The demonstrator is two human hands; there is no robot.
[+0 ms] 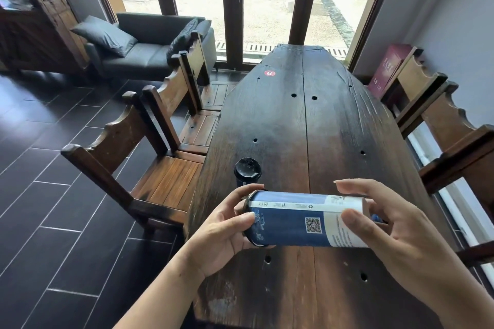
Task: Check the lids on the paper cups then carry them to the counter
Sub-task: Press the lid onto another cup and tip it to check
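1. Left hand (227,224) and right hand (382,224) are sitting closest to the lens. Both are holding the blue paper cup (294,222) tipped on its side, in the air just above the wooden table (307,120).
2. Left fingers are curling round the lid end, with the thumb lying along the cup wall. Right thumb and fingertips are pinching the base end, so neither hand is free.
3. That cup's lid rim (250,196) is looking seated from the sliver that's showing. Most of it is hiding behind the left palm though, so I'm not calling it sealed.
4. Second cup (247,172) is standing upright on the table just behind the left hand. It's wearing its black lid and nobody's touching it.
5. My read: the lid check is happening right now on the held cup. Whether the standing one is already checked, I honestly can't tell.
6. Carrying isn't happening yet. Both cups are at the table and no counter is showing anywhere, so the whole haul is looking like it's left to do.
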